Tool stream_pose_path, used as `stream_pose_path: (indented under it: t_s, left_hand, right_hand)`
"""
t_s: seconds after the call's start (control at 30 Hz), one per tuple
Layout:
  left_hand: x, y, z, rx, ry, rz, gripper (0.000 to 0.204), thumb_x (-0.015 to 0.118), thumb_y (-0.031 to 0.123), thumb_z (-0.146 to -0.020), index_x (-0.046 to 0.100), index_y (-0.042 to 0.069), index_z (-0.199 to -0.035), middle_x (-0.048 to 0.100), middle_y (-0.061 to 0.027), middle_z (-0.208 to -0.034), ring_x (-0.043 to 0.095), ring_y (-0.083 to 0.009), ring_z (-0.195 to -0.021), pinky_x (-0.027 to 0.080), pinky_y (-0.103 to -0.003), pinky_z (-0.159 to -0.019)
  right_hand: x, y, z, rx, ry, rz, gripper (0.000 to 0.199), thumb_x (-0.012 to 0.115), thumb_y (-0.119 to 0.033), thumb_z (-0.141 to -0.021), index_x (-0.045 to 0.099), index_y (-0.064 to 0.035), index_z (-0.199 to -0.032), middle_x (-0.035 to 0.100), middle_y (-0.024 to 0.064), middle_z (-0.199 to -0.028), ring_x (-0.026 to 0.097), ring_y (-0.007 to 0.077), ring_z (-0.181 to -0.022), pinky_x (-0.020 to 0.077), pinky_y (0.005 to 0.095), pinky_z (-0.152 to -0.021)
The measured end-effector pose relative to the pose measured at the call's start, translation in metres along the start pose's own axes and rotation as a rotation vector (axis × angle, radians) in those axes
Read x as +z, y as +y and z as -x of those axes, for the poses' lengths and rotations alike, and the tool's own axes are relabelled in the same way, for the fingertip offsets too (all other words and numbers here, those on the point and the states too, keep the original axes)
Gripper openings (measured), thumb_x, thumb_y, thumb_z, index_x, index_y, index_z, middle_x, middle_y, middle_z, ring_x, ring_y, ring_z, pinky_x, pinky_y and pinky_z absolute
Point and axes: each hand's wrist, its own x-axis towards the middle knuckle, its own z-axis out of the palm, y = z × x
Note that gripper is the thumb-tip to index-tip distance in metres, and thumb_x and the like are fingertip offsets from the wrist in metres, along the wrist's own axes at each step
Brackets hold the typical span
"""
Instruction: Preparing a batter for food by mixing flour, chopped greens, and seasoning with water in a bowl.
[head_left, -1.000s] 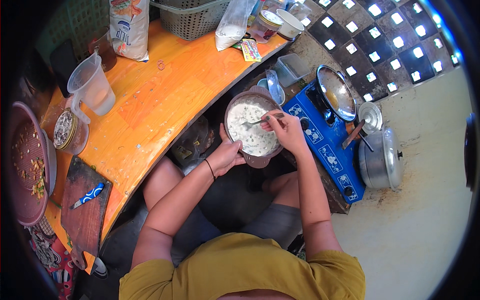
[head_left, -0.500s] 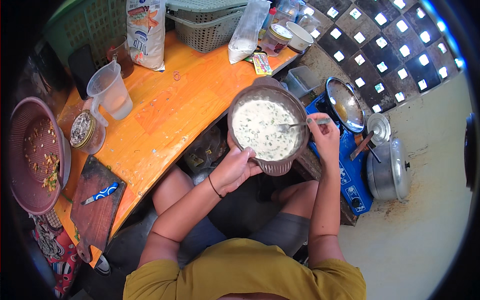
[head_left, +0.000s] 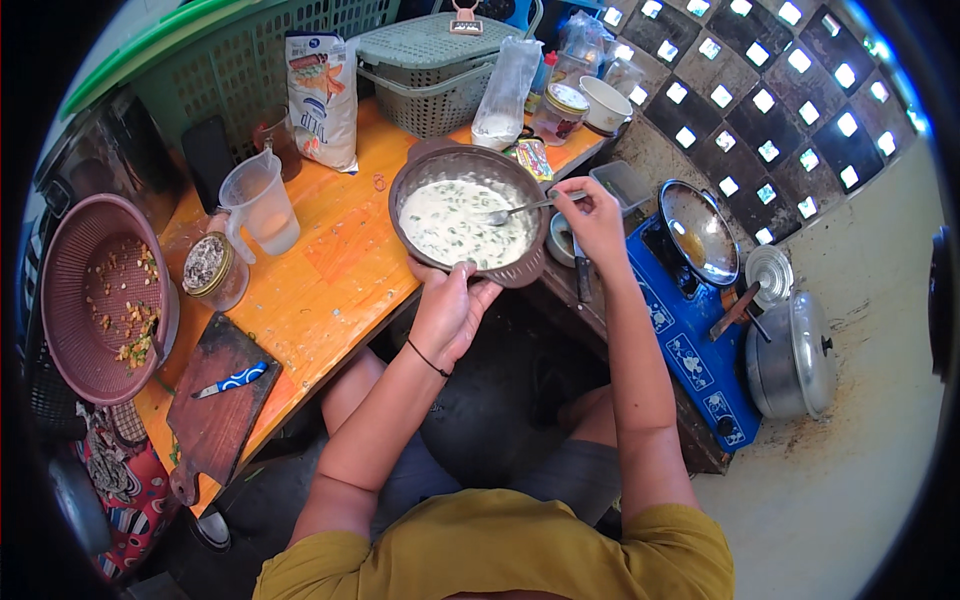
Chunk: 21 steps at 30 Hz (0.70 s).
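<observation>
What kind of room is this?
Probably a simple home kitchen. A blue stove has a pan on it, a chopping board with a knife lies on the orange table, and a bowl of batter is being stirred.

Bright, even daylight. Sun comes through the patterned block wall [head_left: 760, 90] at upper right, its openings blown out white. Orange desk [head_left: 330, 270] well lit, colours saturated. Deep shadow beneath the desk, around the legs. Glare on the metal pot lid [head_left: 700, 230]. Strong fisheye bending toward the rim; black vignette in all corners. Centre sharp, edges soft and smeared.
</observation>
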Motion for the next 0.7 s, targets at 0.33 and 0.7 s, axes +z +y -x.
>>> stream_pose_path:
  t_s: [0.33,0.7]
  left_hand:
    - [-0.004,-0.001,-0.016,0.138,0.027,0.054,0.099,0.046,-0.001,-0.103,-0.033,0.031,-0.151,0.025,-0.0170,-0.156,0.052,-0.0352,-0.131,0.047,-0.052,-0.110]
    - [-0.055,-0.065,0.050,0.075,-0.144,-0.350,0.061,0.047,-0.003,-0.098,0.024,0.013,-0.152,0.056,-0.0141,-0.129,0.061,-0.0220,-0.115,0.048,-0.037,-0.105]
  right_hand:
    - [0.024,-0.011,-0.038,-0.162,-0.024,0.391,0.020,0.072,-0.015,-0.085,0.070,-0.0042,-0.103,0.068,0.0188,-0.112,0.065,0.0296,-0.106,0.0502,0.0414,-0.092]
    - [0.061,-0.052,-0.014,-0.609,-0.595,0.782,0.042,0.042,-0.035,-0.099,0.079,-0.0152,-0.094,0.028,0.0229,-0.162,0.010,0.0460,-0.153,0.0116,0.0576,-0.122]
